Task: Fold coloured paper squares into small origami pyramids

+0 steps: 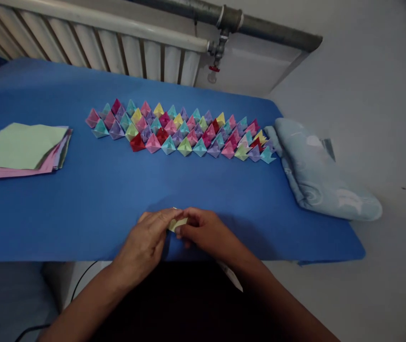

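Near the front edge of the blue table, my left hand (146,240) and my right hand (204,232) meet at a small pale yellow piece of paper (177,224). My left fingers are bent over its upper left side. The thumb and fingers of my right hand pinch its right side. Most of the paper is hidden behind my fingers, so its folds are hard to make out. Beyond my hands stand rows of small folded-paper origami pieces (184,147) in pink, purple, turquoise, yellow, green and red, set close together.
A stack of coloured paper sheets (28,145) lies at the left on the blue table (96,204). At the right edge rests a folded light blue blanket (316,166). A white radiator (131,52) and a grey pipe (274,31) run along the wall behind.
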`<state>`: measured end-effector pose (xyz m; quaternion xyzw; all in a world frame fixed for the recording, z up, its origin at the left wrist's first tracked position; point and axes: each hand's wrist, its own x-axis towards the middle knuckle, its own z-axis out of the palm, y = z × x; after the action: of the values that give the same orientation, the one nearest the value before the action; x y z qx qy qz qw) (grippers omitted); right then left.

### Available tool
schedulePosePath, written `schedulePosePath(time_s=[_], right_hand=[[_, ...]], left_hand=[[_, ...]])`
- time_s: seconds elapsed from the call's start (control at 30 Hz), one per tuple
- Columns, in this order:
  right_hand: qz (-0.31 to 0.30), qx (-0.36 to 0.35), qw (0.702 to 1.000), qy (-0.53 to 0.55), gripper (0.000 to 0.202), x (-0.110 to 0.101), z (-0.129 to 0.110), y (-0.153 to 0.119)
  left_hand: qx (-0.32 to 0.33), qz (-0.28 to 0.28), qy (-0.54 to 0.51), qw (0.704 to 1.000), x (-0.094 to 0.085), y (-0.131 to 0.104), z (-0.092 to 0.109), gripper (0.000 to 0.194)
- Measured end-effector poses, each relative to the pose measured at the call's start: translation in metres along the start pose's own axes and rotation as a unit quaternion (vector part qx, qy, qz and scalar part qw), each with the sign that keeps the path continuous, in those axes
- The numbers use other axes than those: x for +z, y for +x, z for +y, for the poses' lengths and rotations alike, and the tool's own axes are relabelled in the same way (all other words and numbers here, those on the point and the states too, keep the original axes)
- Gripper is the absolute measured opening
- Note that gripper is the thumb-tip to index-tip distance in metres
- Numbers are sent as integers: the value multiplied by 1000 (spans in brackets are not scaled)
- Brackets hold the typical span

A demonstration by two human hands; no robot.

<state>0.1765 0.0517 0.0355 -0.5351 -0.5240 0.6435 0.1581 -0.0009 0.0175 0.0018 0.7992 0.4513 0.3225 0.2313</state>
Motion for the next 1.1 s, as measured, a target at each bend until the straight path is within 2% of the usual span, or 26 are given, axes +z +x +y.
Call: schedulePosePath(time_s=[0.2, 0.43, 0.5, 0.57, 0.63, 0.67, 0.73, 0.8, 0.9, 1.1], right_hand=[[-34, 5, 999, 33, 9, -2, -2, -4], [-66, 8, 998, -6, 12, -10, -2, -10], [-32, -25, 999, -20, 16, -17, 2, -14], [47, -81, 994, -58, 13, -25, 8, -18], [109, -181, 970, -123, 11, -31, 13, -21], [121, -241, 950, -160, 12, -32, 16, -20], [113, -349, 901, -231, 18, -33, 21, -18], [95, -408, 862, -285, 24, -31, 26, -14], [85, -428, 837, -330, 23, -26, 32, -8], [75, -427, 812, -390, 20, -23, 36, -7]], left_hand=[[-2, -5, 19, 1000, 1, 2, 4, 48], [-1, -39, 63, 997, 2, 0, 5, 42], [2, -36, 68, 997, 2, -2, 3, 41], [9, -35, 68, 997, 3, -4, 0, 40], [15, -35, 68, 997, 2, -5, -3, 39], [15, -36, 67, 997, 2, -5, -4, 38], [12, -40, 65, 997, 2, -5, -5, 36], [7, -44, 66, 997, 1, -4, -4, 35], [-1, -40, 73, 997, 1, -3, -4, 34], [-4, -34, 64, 997, 0, -4, -4, 28]])
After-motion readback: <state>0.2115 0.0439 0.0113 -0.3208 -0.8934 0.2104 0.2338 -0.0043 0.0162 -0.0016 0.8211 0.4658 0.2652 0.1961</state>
